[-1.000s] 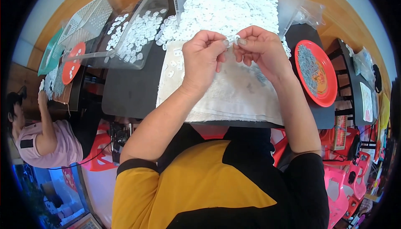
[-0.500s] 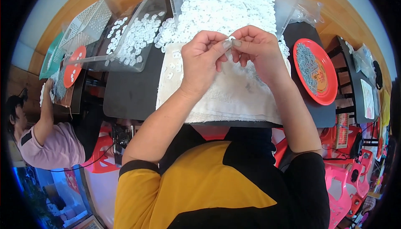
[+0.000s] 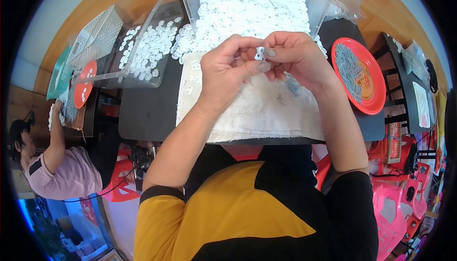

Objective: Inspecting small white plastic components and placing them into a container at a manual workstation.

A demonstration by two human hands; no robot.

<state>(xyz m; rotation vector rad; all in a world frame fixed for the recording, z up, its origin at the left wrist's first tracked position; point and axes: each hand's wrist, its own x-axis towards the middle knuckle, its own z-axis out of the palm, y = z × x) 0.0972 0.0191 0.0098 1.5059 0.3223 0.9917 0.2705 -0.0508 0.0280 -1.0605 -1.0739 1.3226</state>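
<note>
Both of your hands meet above the white towel (image 3: 266,113), and between them sits one small white part (image 3: 260,54). Your left hand (image 3: 228,73) has its fingers closed on the part, thumb pressed up against its lower edge; your right hand (image 3: 297,58) has its fingers curled shut on the same part from the other side. The part is held in the air, just in front of the clear bin (image 3: 257,4) heaped with like pieces.

For the work in hand, I judge these points matter:
- Keep the pinch on the part's edges, so the face you are working on stays in your sight.
- Hold it over the towel (a dropped piece stays put there rather than skidding off the desk (image 3: 147,104)).
- Let one hand steady while the other works; two hands pushing at once may pop the piece loose.

Against the frame of half a second ago: your hands remain together at the same spot, the grip looks tighter, and the part shows more plainly between the fingertips. The red plate (image 3: 359,77) at your right and the second bin (image 3: 143,46) at your left have not shifted. The person at the far left has an arm raised to the neighbouring desk, much as before.
</note>
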